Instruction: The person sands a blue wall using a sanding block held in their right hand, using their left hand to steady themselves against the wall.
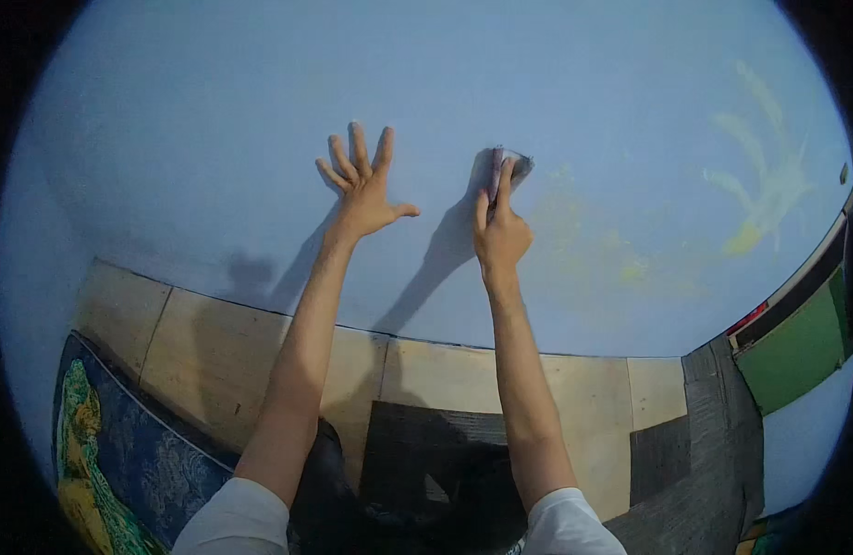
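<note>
Before me is a light blue painted wall (pixel 440 83). My left hand (pixel 365 194) is pressed to it with the fingers spread wide, holding nothing. To the right, my right hand (pixel 502 232) grips a small folded sheet (pixel 515 161), greyish on its face and purplish-brown along one edge; it looks like sandpaper. My index finger lies along the sheet, which is held at the wall. Whether its whole underside touches the paint is hidden. Faint yellowish smears (pixel 631 267) mark the wall right of this hand, with a larger pale and yellow patch (pixel 773 187) farther right.
Pale floor tiles (pixel 239 340) meet the wall's lower edge. Dark grey sheets (pixel 426 433) lie over part of the floor. A dark blue mattress-like pad (pixel 156 458) with green-and-yellow patterned cloth (pixel 86 430) is at lower left. A green panel (pixel 797 354) stands at right.
</note>
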The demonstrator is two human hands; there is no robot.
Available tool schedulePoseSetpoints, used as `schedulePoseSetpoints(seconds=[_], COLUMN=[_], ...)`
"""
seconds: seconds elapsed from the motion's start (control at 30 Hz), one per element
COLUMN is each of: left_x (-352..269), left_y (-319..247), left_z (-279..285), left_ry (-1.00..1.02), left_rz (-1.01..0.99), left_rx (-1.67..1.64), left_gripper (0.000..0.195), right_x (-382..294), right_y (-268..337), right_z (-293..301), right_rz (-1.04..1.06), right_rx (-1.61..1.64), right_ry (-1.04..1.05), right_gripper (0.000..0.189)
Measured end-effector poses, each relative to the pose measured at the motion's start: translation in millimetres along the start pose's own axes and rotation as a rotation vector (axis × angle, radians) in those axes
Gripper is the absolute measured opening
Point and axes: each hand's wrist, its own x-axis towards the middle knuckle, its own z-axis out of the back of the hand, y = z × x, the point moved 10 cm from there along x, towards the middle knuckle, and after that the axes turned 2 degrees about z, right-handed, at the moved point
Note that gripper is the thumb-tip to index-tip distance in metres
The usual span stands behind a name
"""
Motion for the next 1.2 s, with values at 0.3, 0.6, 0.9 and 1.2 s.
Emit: schedulePoseSetpoints(seconds=[0.3, 0.6, 0.9, 1.2], left_x=[-1, 2, 2, 1], left_y=[3, -3, 2, 1], left_z=[3, 1, -1, 0], left_ry=[-0.005, 0.015, -0.009, 0.006], left_rz=[-0.004, 0.002, -0.004, -0.001], left_rx=[-0.011, -0.006, 0.012, -0.021], left_gripper=[0.15, 0.148, 0.15, 0.147], right_x=[-14, -21, -24, -9], right_y=[-4, -17, -17, -8], right_z=[-11, -12, -16, -12], right_rz=[0.113, 0.129, 0.153, 0.133], right_rx=[-0.066, -0.052, -0.09, -0.061], right_ry=[0.094, 0.112, 0.099, 0.052], right_gripper=[0.074, 0.076, 0.078, 0.075])
